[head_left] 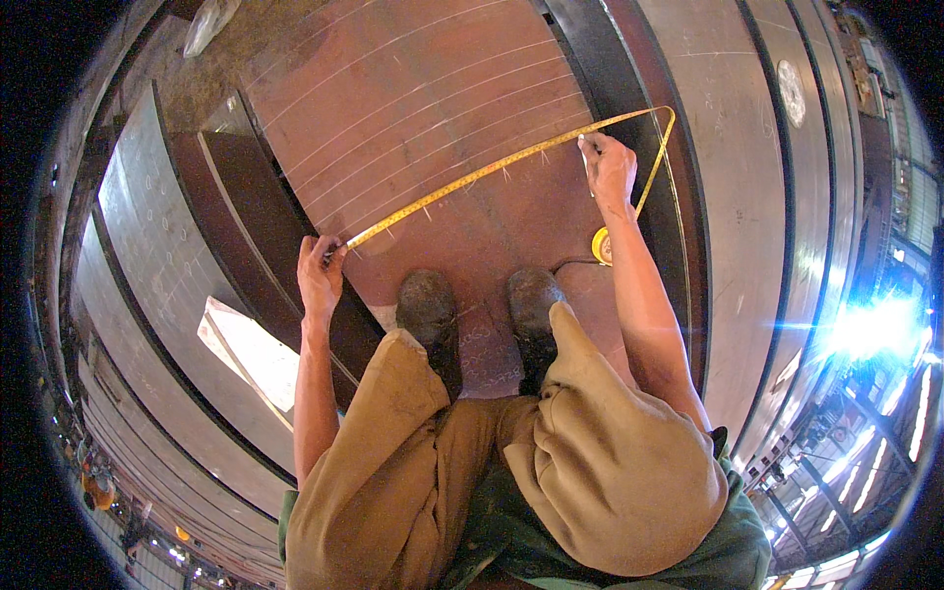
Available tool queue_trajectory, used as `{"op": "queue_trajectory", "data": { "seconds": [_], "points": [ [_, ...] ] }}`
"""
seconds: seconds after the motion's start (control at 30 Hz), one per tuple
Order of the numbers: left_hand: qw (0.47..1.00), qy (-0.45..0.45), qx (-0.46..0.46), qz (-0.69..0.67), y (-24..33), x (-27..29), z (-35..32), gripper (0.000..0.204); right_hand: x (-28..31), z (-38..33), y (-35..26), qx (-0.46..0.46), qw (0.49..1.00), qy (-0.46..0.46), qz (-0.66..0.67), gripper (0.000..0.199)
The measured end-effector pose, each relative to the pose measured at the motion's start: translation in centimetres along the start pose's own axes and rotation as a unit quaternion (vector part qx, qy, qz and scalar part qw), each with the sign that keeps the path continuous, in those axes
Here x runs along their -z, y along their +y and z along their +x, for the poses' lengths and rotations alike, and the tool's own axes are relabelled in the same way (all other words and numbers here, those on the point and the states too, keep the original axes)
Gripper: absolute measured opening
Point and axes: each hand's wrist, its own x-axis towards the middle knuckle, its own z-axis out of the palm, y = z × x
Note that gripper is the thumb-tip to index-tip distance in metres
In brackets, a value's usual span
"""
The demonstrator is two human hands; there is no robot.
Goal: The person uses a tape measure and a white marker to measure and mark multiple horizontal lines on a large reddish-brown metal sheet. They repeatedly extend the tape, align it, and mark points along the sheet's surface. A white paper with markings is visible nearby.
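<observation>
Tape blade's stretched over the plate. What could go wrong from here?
1. If the left hand slips, the yellow tape blade could shift and skew readings.
2. Past the right hand, the blade bends sharply back toward the yellow case; it might kink or spring.
3. Boots stand near the short white marks; a step could scuff them.

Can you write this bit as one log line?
left hand: holding end of yellow tape blade; right hand: pinching small white piece near blade; blade: across marked reddish-brown plate; tape case: near right forearm
</observation>
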Motion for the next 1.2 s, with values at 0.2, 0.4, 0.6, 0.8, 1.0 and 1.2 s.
{"op": "queue_trajectory", "data": {
  "seconds": [0.2,0.4,0.6,0.8,1.0,1.2],
  "points": [
    [0.999,-0.007,0.01,-0.029,-0.4,-0.1,-0.1,0.014,0.2,0.2,-0.5,0.004,1.0,-0.006,-0.027,0.022],
    [0.999,0.013,-0.009,-0.044,-0.4,-0.3,0.0,0.013,-0.1,1.1,-0.4,0.037,0.995,-0.045,-0.082,0.02],
    [1.0,-0.004,0.003,-0.025,0.0,-0.5,0.3,0.015,1.7,2.2,-1.1,0.02,0.941,-0.214,-0.261,0.02],
    [1.0,0.008,-0.015,0.01,-0.4,-0.2,0.0,0.012,6.0,0.1,-3.3,0.178,0.804,-0.487,-0.29,0.021],
    [0.999,0.027,-0.031,0.001,0.0,0.4,0.0,0.014,5.5,-6.1,1.9,0.125,0.888,-0.435,-0.081,0.021],
    [1.0,0.017,-0.014,-0.004,-0.5,0.4,0.0,0.015,5.7,-12.4,3.1,-0.048,0.984,-0.172,-0.025,0.026]
  ]
}}
